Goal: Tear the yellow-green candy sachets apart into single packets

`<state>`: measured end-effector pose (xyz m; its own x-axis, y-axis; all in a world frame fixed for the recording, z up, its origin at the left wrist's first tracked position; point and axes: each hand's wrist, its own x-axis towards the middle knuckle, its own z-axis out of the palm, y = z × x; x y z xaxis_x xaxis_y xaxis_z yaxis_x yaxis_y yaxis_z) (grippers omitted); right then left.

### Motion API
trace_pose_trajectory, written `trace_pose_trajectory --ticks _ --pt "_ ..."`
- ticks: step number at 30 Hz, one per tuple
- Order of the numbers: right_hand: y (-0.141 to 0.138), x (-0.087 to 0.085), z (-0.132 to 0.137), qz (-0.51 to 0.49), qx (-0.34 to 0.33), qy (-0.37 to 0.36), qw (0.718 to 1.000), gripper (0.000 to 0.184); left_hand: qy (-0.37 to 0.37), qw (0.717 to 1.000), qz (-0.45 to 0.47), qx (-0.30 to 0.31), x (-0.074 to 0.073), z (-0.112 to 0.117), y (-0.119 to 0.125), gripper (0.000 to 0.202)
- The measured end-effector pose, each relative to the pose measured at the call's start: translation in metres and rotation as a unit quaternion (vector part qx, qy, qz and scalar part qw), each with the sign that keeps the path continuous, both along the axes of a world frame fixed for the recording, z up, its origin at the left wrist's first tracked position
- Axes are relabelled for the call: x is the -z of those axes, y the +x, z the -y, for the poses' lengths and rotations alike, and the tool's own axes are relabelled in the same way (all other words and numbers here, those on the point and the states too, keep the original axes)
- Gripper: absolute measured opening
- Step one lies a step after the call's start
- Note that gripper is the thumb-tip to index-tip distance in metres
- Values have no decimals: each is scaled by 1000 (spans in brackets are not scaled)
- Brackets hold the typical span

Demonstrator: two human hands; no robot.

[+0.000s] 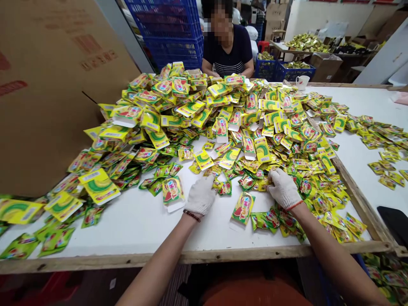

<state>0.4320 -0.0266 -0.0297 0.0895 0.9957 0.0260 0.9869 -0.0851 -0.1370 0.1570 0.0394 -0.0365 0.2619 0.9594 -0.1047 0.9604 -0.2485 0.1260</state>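
Both gloved hands, left hand (200,195) and right hand (283,188), rest with fingers curled down into the near edge of the sachet pile (223,127) on the white counter (137,221) (whether they grip any is hidden), so raking small, even batches seems wisest.

Glossy plastic sachets (223,127) on a smooth white table (140,221), rough wooden rim.

Yellow-green packets (223,127) with red print, white table (134,221), blue crates (172,29)
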Motion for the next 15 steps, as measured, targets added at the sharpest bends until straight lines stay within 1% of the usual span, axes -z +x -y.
trace_pose_trajectory --ticks 3,4,6,7,9,10,12,14,15 --pt "3 -2 1 27 -45 -16 999 43 -13 999 33 -24 2 0 -2 36" --pt "3 -3 0 35 -56 -24 998 46 -26 998 39 -33 2 -1 -3 37" --pt "3 -6 -1 34 -65 -33 997 42 -62 995 52 -54 3 -2 -7 35" --pt "4 -7 -1 28 -64 -32 997 37 -74 993 65 -64 3 -2 -10 32" --pt "7 -7 0 13 -65 -28 997 24 -71 987 118 -82 3 1 -17 26" --pt "9 -7 1 4 -67 -23 997 17 -65 981 163 -88 3 4 -20 25" --pt "15 -4 5 -29 -65 0 997 7 -71 955 276 -82 1 12 -21 26" --pt "21 -1 10 -94 -46 38 994 7 -106 919 377 -48 -2 20 -12 29" --pt "23 -1 12 -133 -28 53 989 9 -126 903 410 -26 -4 24 -4 30"
